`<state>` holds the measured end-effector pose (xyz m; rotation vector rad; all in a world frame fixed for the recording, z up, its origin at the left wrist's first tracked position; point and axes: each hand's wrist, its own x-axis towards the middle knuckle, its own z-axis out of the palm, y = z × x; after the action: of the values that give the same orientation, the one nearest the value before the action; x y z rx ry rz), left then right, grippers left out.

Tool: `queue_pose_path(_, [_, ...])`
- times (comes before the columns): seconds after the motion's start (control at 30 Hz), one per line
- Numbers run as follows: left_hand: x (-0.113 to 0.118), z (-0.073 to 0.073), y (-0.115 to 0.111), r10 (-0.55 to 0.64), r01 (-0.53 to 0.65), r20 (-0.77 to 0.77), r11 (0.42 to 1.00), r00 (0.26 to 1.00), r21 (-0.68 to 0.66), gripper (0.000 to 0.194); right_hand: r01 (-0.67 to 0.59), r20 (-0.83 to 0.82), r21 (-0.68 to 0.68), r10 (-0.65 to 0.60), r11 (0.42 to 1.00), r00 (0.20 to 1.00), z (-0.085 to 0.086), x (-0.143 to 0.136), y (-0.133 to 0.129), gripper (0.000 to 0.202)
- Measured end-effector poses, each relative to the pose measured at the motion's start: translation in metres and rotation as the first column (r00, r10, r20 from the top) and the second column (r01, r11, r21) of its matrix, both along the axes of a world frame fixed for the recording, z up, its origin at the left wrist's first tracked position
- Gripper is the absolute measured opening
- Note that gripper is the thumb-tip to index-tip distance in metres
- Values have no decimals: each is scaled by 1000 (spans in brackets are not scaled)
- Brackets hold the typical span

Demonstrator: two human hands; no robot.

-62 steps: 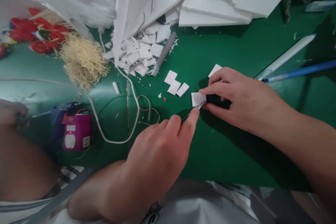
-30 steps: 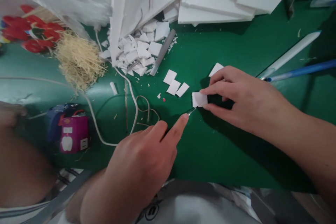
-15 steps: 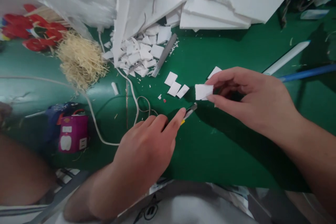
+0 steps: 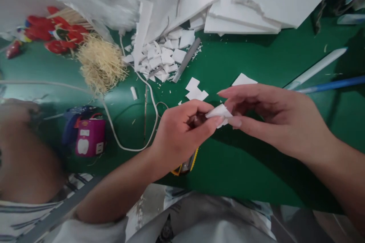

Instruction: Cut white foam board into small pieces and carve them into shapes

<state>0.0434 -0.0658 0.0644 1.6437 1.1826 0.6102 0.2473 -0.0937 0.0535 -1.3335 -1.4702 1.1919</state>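
A small white foam square is pinched between the thumb and fingers of my left hand, tilted over the green table. My right hand is close on the other side, its index finger raised away from the thumb and the thumb tip at the square's right edge. Below my left hand shows part of a utility knife with yellow edges. The hand covers the rest of it, and I cannot tell if fingers touch it. Several cut foam squares lie just beyond, and another foam piece is behind my right hand.
A heap of foam scraps with a grey strip lies behind, below large foam sheets. To the left are wood shavings, a white cord and a purple box. Another person's arm rests at far left.
My left hand has let the knife's blade end out of sight and taken hold of the foam square. My right hand's fingers have spread apart. The view has shifted slightly.
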Motion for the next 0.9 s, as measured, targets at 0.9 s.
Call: queue_pose_path(0.9, [-9, 2, 11, 115, 39, 328, 903, 938, -428, 16, -79, -419, -223, -22, 972, 908, 11, 10, 11, 21])
